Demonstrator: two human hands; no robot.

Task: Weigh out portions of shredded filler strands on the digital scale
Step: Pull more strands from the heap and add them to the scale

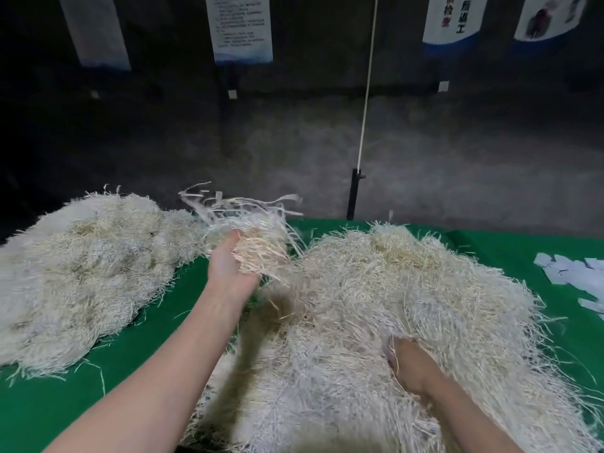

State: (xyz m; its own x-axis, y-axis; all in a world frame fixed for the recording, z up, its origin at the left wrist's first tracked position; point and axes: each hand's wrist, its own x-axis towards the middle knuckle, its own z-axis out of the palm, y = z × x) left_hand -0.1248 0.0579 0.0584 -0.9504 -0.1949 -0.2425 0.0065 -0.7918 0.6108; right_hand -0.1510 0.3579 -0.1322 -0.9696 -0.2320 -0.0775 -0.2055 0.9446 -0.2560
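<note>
On the left hand (pixel 232 269), the thumb presses the near side of a clump of strands (pixel 258 240) and the fingers wrap behind it, out of sight; the clump hangs above the gap between two heaps. The right hand (pixel 413 371) is dug into the large pile (pixel 408 289) with its fingers buried, so I cannot tell whether they grip anything. This looks like gathering a portion. Next it needs carrying to the digital scale, which I cannot see anywhere. Left of the raised fingers lies a second pile (pixel 81 266) on the green cloth (pixel 510 256); far right are paper slips (pixel 575 273). Trailing strands may snag or drop. Beyond, a white cord (pixel 366 109) meets a black post (pixel 352 194).
</note>
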